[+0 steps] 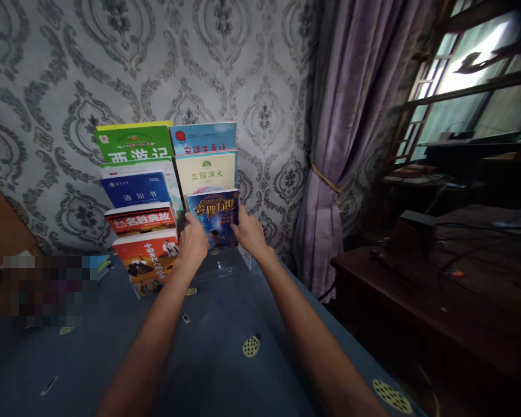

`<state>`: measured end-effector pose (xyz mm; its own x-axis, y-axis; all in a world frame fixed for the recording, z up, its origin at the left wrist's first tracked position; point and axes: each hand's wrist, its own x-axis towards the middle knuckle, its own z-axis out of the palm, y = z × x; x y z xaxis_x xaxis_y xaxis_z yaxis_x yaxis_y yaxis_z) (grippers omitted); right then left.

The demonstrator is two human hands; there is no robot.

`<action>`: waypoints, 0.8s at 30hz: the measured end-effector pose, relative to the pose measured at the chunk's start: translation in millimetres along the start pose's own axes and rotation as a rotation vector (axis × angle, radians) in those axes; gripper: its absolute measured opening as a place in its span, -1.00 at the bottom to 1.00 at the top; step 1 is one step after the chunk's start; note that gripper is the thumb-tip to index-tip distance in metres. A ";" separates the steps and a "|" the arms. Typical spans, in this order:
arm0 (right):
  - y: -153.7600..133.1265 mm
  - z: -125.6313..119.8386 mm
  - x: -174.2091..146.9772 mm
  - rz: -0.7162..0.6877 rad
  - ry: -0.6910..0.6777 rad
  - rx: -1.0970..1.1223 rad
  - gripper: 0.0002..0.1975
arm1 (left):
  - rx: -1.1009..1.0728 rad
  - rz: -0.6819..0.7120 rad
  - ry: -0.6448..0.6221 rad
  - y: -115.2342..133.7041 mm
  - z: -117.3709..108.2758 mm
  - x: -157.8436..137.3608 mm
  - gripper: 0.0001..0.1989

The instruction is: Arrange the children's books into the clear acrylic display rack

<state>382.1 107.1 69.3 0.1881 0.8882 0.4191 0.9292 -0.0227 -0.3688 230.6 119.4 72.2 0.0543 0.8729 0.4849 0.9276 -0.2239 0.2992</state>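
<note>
Between my two hands is a dark blue book (217, 223) with gold lettering, upright and leaning slightly back. My left hand (194, 240) grips its left edge, and my right hand (249, 231) grips its right edge. Behind it stands a cream book (204, 172), with a light blue book (211, 135) further back. In the left column, an orange book (147, 255) is in front of a red book (143, 222), a blue booklet (134, 191) and a green book (132, 145). Under the dark blue book, part of a clear stand (226, 266) shows.
The stand is on a bed or table covered with blue pineapple-print cloth (217, 359), close to the patterned wall (264, 75). A tied purple curtain (330, 145) hangs right of it. Beyond is a dark red desk (386, 289) with cables. Thin books (102, 266) lie at left, beside a blurred patch.
</note>
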 end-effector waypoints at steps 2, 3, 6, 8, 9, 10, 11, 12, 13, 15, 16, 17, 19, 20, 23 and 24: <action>0.4 0.6 -0.3 -0.004 0.004 -0.002 -0.48 | -0.004 -0.002 0.002 -0.3 0.5 -0.6 -0.57; 0.5 1.0 -0.3 -0.006 0.005 -0.002 -0.47 | -0.006 -0.001 0.007 -0.6 1.0 -0.9 -0.56; 0.3 2.3 -0.3 -0.016 0.011 0.004 -0.47 | -0.016 0.004 0.035 -2.0 2.8 -1.5 -0.56; -0.1 3.1 -0.3 -0.022 0.018 0.011 -0.47 | -0.022 0.004 0.053 -2.7 3.8 -1.6 -0.57; -0.4 3.4 -0.3 -0.024 0.021 0.015 -0.47 | -0.025 0.003 0.059 -2.8 4.1 -1.6 -0.57; -0.7 3.6 -0.3 -0.025 0.024 0.017 -0.48 | -0.028 0.002 0.062 -2.9 4.3 -1.6 -0.58; -1.0 3.7 -0.4 -0.025 0.024 0.019 -0.48 | -0.031 0.000 0.062 -2.8 4.3 -1.5 -0.58; -1.4 3.8 -0.5 -0.026 0.024 0.022 -0.50 | -0.034 -0.002 0.062 -2.7 4.1 -1.5 -0.59; -1.7 3.9 -0.6 -0.026 0.024 0.024 -0.51 | -0.036 -0.007 0.061 -2.4 3.9 -1.5 -0.60; -2.1 3.8 -0.8 -0.026 0.024 0.029 -0.54 | -0.040 -0.017 0.058 -1.8 3.3 -1.6 -0.61; -2.3 3.8 -0.8 -0.026 0.023 0.032 -0.55 | -0.041 -0.023 0.057 -1.4 3.0 -1.6 -0.62; -2.3 3.7 -0.9 -0.025 0.023 0.035 -0.56 | -0.043 -0.028 0.057 -1.0 2.9 -1.6 -0.62; -2.0 3.8 -0.8 -0.025 0.022 0.040 -0.56 | -0.046 -0.036 0.058 -0.3 2.7 -1.7 -0.64; -1.7 4.0 -0.6 -0.025 0.021 0.043 -0.55 | -0.048 -0.039 0.059 0.1 2.8 -1.8 -0.65; 0.0 4.9 0.4 -0.030 0.018 0.050 -0.53 | -0.054 -0.043 0.059 0.9 3.5 -2.5 -0.66; 0.7 5.2 0.9 -0.033 0.016 0.053 -0.52 | -0.057 -0.043 0.060 1.2 3.9 -3.1 -0.66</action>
<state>381.3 110.3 65.1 0.1635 0.8807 0.4446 0.9167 0.0309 -0.3983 232.9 118.2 67.8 -0.0091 0.8553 0.5180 0.9059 -0.2124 0.3665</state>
